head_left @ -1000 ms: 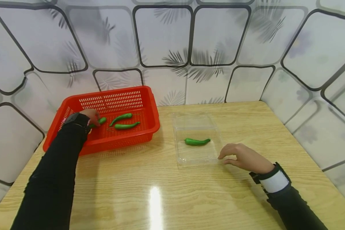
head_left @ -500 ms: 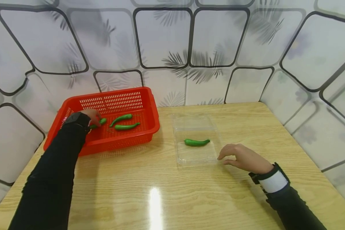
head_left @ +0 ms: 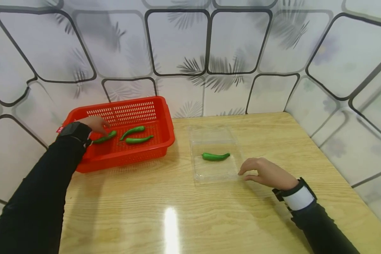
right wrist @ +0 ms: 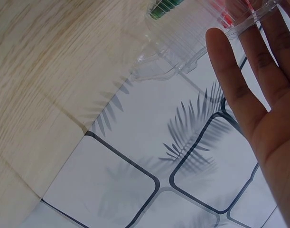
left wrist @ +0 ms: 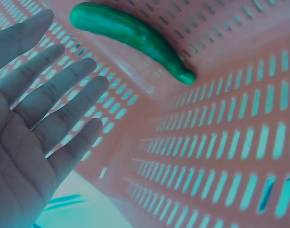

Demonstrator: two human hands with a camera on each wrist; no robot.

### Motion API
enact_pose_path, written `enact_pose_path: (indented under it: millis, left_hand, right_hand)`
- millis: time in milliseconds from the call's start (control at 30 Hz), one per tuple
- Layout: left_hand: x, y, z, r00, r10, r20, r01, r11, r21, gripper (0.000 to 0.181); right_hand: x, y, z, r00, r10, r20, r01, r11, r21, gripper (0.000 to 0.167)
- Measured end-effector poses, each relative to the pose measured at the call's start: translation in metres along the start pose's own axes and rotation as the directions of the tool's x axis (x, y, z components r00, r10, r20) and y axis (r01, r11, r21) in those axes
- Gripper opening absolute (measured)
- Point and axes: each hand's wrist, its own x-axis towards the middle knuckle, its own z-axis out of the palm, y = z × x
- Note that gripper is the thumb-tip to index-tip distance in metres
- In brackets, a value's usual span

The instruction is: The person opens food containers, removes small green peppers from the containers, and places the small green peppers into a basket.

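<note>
My left hand [head_left: 94, 124] is inside the red plastic basket [head_left: 124, 157], just above a green chili pepper [head_left: 105, 137] on its floor. In the left wrist view the fingers are spread and fairly straight, and that pepper [left wrist: 135, 35] lies apart from them. Two more chili peppers rest to its right in the basket, a curved one [head_left: 133, 131] and a straighter one [head_left: 139, 139]. On the table, a clear plastic box [head_left: 217, 176] with its lid laid back holds one chili pepper [head_left: 216, 157]. My right hand [head_left: 270, 173], fingers loosely bent, is at the box's front right corner.
The light wooden table [head_left: 139, 211] ends at the back and right against a patterned wall covering [head_left: 184, 42]. The basket's raised sides surround my left hand. Glare shows on the table's front middle.
My left hand has drawn back a little to the left from the pepper it was touching, leaving more of that pepper in sight. The right hand and the box have stayed put.
</note>
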Motion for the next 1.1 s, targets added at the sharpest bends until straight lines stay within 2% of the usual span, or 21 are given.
enact_pose_path:
  millis: [267,367,467,600,700,767,833,933,1100]
  left_hand:
    - [-0.012,0.018,-0.009,0.994,0.037,-0.106,-0.045,0.996,-0.076,0.043]
    - [-0.017,0.03,-0.013,0.985,0.063,-0.162,-0.079,0.993,-0.093,0.043]
    - [-0.024,0.047,-0.016,0.969,0.113,-0.218,-0.131,0.989,-0.07,0.044]
    - [-0.035,0.079,-0.023,0.957,0.162,-0.241,-0.183,0.981,-0.065,0.047]
    - [-0.043,0.107,-0.027,0.951,0.19,-0.246,-0.21,0.976,-0.06,0.049]
    - [-0.046,0.127,-0.029,0.941,0.224,-0.253,-0.242,0.969,-0.041,0.049]
    - [-0.049,0.148,-0.03,0.927,0.27,-0.261,-0.283,0.959,-0.012,0.047]
    - [-0.052,0.178,-0.03,0.897,0.355,-0.264,-0.361,0.932,0.027,0.045]
    - [-0.055,0.22,-0.024,0.858,0.447,-0.253,-0.447,0.893,0.062,0.044]
  right_hand:
    - [0.001,-0.003,-0.001,1.0,0.017,0.018,-0.017,1.0,0.015,0.018]
    - [0.001,-0.003,-0.001,1.0,0.019,0.022,-0.019,1.0,0.015,0.018]
    - [0.001,-0.002,0.0,0.999,0.022,0.024,-0.022,1.0,0.013,0.018]
    - [0.001,0.0,0.0,0.999,0.023,0.022,-0.023,1.0,0.004,0.017]
    - [0.001,0.0,0.0,0.999,0.023,0.022,-0.023,1.0,0.001,0.017]
    - [0.001,0.0,-0.001,0.999,0.022,0.023,-0.022,1.0,0.001,0.017]
    - [0.001,0.0,-0.001,0.999,0.022,0.025,-0.022,1.0,0.003,0.017]
    - [0.001,0.0,-0.001,0.999,0.021,0.025,-0.021,1.0,0.004,0.017]
    - [0.001,-0.002,-0.001,0.999,0.019,0.026,-0.019,1.0,0.005,0.016]
